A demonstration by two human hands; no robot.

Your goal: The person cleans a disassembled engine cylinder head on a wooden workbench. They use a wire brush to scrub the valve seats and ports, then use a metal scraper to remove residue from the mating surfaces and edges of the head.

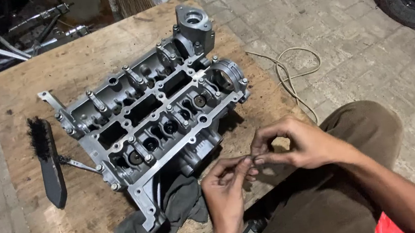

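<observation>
Both fingertips of the left hand (pixel 224 186) and right hand (pixel 294 143) pinch one tiny dark part (pixel 252 159).

There is just one view, from a camera on the person's head, tilted steeply down and forward over their lap. It sits close: the left hand (pixel 224 186) and right hand (pixel 294 143) fill the lower middle. Beyond them the wooden desk (pixel 81 58) runs to the upper left, carrying the grey cylinder head (pixel 157 112). Paved floor (pixel 342 23) takes the right side.
</observation>
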